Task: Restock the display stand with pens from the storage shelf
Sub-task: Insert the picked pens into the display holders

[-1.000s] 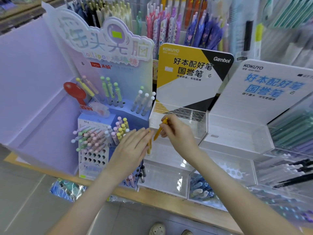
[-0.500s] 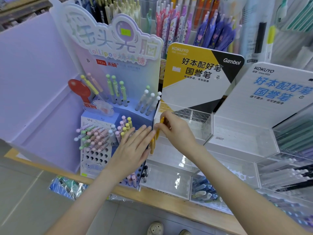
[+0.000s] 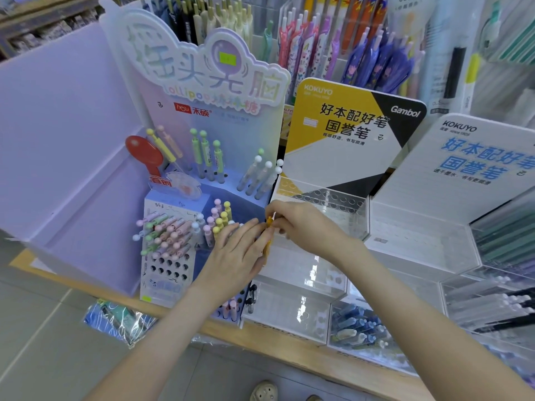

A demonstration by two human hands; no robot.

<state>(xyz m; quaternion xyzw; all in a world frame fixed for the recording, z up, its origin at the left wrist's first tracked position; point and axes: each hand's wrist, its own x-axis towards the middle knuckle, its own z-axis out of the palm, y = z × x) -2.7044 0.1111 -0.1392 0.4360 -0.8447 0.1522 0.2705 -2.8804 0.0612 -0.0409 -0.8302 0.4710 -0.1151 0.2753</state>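
Yellow pen pinched by right hand at left edge of clear stand, left hand flat alongside.

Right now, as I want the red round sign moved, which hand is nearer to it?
Left. The left hand lies below and right of the red round sign; the right hand is farther right.
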